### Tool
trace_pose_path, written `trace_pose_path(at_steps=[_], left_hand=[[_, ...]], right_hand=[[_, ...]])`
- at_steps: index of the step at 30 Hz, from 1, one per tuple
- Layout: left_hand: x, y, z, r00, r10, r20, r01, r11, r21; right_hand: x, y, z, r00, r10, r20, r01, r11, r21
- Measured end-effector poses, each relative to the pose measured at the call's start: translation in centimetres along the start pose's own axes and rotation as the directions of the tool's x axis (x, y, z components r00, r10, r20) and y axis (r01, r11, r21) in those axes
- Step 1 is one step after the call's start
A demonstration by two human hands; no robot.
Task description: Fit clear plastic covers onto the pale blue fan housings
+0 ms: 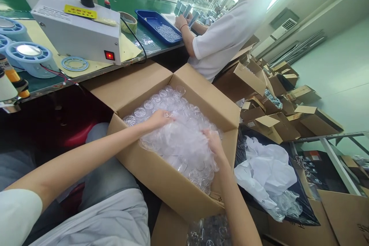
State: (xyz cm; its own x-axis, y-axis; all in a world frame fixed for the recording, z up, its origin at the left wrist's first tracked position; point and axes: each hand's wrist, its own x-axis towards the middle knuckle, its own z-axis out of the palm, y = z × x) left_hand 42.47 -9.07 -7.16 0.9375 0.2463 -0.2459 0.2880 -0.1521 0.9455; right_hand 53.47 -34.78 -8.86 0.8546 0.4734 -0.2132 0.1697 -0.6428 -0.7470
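An open cardboard box (pixel 161 177) stands in front of my lap, filled with clear round plastic parts (pixel 140 112). Over them lies a crumpled translucent plastic bag (pixel 184 138). My left hand (pixel 159 119) is closed on the bag's left side, fingers pinched in the film. On the other side, my right hand (pixel 212 142) grips the bag near the box's right wall, its fingertips partly covered by the film. Several rows of the clear parts show along the far left side of the box.
A workbench (pixel 150 50) runs along the back left, with a white machine (pixel 77 27), blue round housings (pixel 31 57) and a blue tray (pixel 158 27). A co-worker in a white shirt (pixel 227 34) works beyond the box. Opened cartons (pixel 271 127) and a white plastic bag (pixel 265 169) lie at right.
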Motion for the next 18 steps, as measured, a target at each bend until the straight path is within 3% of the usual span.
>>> trace_pose_path(at_steps=[3, 8, 13, 18], left_hand=[[-0.3, 1.2, -1.7, 0.998, 0.067, -0.013, -0.066, 0.995, 0.070], [-0.8, 3.4, -3.0, 0.985, 0.162, -0.062, -0.147, 0.969, 0.198], [-0.6, 3.1, -3.1, 0.975, 0.213, -0.070, -0.183, 0.937, 0.297], [0.2, 2.1, -2.5, 0.978, 0.208, 0.001, -0.188, 0.883, 0.430]], right_hand=[[0.7, 0.6, -0.5, 1.000, 0.008, 0.030, 0.002, 0.944, -0.329], [1.5, 0.2, 0.4, 0.979, 0.003, 0.205, 0.139, 0.725, -0.675], [1.6, -0.2, 1.0, 0.950, -0.017, 0.311, 0.268, 0.554, -0.788], [1.5, 1.0, 1.2, 0.941, -0.039, 0.335, 0.307, 0.512, -0.802]])
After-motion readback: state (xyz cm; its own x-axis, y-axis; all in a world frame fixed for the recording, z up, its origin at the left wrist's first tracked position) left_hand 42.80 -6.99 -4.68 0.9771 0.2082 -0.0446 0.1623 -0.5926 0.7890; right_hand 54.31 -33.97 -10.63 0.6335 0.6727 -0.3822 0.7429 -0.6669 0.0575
